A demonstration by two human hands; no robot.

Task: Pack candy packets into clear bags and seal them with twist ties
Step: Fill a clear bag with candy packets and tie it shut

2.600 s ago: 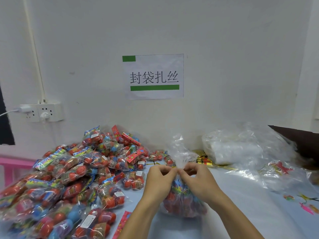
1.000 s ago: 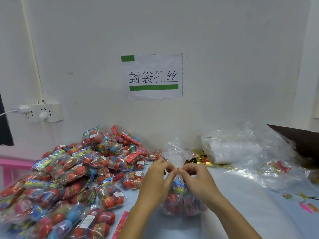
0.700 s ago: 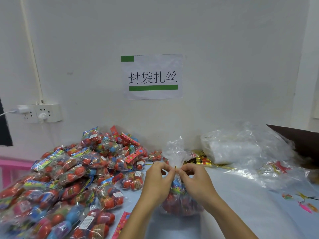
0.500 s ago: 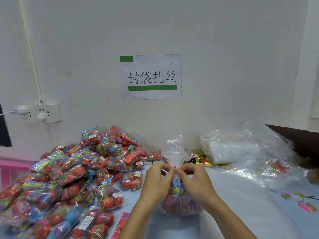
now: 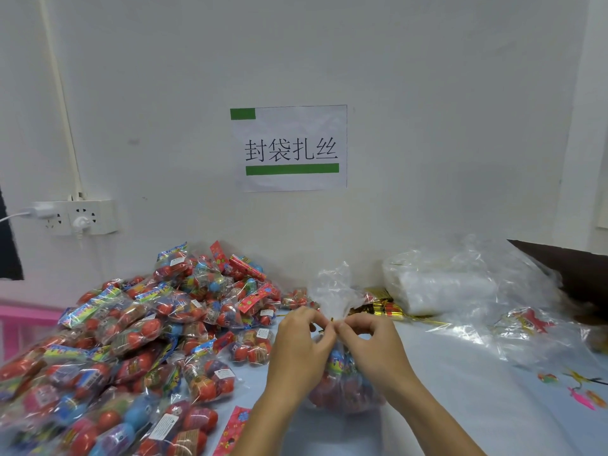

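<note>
Ahead of you a paper sign (image 5: 289, 148) with green bars hangs on the white wall (image 5: 427, 93) — left of it, a socket strip (image 5: 76, 216) with plugs in; a pink rail (image 5: 23, 315) sits lower left.

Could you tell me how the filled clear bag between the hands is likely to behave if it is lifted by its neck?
The bag would probably sag and swing: its film is thin and crinkled, and round candies bulge at the bottom. It likely feels bottom-heavy, since the top is empty plastic. Both hands, left and right, pinch a gold tie at the neck, so it may slip if untwisted.
</note>
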